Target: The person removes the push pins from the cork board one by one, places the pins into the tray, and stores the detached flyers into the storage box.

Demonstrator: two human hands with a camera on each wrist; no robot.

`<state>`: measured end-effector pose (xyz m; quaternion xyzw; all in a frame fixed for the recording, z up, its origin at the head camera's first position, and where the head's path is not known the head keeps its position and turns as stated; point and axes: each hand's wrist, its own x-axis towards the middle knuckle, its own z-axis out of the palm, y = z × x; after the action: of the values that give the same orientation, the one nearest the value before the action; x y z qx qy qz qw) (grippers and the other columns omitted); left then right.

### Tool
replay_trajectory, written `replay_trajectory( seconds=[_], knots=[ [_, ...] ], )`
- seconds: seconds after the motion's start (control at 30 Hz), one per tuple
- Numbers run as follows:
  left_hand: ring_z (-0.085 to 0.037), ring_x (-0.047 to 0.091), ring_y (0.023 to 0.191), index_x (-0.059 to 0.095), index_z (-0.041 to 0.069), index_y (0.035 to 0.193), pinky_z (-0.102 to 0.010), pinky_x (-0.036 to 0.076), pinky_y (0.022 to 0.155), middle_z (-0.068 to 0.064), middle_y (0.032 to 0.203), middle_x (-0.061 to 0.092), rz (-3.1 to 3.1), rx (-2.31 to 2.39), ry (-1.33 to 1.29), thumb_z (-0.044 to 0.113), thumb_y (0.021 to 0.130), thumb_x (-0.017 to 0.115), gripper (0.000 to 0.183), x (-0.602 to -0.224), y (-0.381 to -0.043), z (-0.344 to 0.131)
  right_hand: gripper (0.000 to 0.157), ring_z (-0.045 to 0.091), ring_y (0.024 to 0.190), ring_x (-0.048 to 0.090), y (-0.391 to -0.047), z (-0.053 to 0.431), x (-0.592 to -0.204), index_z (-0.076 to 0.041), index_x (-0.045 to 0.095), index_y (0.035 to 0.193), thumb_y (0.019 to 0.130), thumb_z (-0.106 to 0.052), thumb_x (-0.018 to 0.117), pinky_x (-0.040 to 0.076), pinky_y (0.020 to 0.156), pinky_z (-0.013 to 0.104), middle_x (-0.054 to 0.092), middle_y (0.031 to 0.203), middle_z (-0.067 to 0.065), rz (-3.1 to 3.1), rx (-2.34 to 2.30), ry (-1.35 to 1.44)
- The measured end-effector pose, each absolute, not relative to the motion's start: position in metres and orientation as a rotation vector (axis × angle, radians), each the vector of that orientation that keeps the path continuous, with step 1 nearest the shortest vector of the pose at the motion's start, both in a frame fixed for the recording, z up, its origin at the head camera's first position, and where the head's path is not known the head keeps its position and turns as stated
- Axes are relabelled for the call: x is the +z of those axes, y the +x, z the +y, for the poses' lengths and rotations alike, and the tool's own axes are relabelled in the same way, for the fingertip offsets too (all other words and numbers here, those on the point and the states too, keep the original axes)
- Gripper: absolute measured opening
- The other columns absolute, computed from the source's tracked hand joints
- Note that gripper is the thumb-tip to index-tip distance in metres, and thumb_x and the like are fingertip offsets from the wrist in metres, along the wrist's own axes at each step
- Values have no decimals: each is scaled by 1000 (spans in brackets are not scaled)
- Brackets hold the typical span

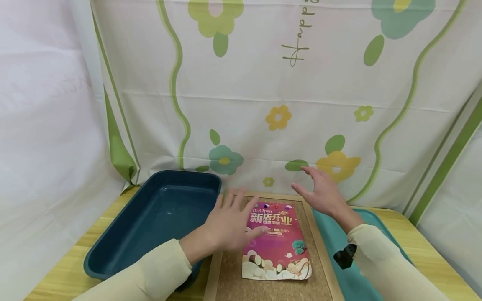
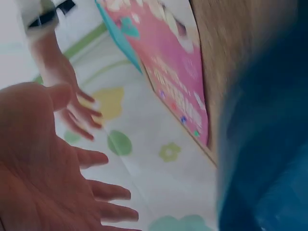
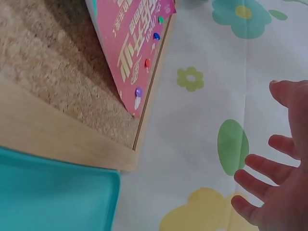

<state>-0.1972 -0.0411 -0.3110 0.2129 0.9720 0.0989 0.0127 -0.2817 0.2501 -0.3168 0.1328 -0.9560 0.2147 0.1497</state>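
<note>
A pink poster (image 1: 276,246) with yellow lettering lies on a wood-framed cork board (image 1: 275,289). Several coloured push pins, one of them a red push pin (image 3: 147,62), run along its top edge; its lower edge lifts a little off the cork. My left hand (image 1: 229,221) hovers over the poster's left side, fingers spread, holding nothing. Above the board's far right corner is my right hand (image 1: 324,193), also empty, its fingers extended and apart from the board. In the left wrist view, both palms show bare.
A deep dark blue tub (image 1: 150,225) stands left of the board. A shallow teal tray (image 1: 373,221) lies to the right, partly under the right forearm. Both rest on a wood-grain table (image 1: 56,267). A flowered white cloth (image 1: 241,83) hangs behind.
</note>
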Motion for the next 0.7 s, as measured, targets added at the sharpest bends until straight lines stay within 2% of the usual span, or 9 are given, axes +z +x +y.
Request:
replay_trajectory(
  seconds=[0.33,0.7],
  knots=[
    [-40,10,167,24,36,170,-67,14,132,-9,180,16,2979,213,760,79,96,49,89,-318,-179,-23,75,50,145,46,-286,248,-321,-1,43,159,104,-45,67,42,114,72,48,158,29,-2749,632,381],
    [-40,18,165,32,34,168,-67,22,130,-8,178,24,2909,382,659,76,94,56,89,-359,-184,-17,71,50,141,51,-292,237,-330,-3,44,159,104,-42,67,47,110,69,51,157,28,-2772,671,417]
  ],
)
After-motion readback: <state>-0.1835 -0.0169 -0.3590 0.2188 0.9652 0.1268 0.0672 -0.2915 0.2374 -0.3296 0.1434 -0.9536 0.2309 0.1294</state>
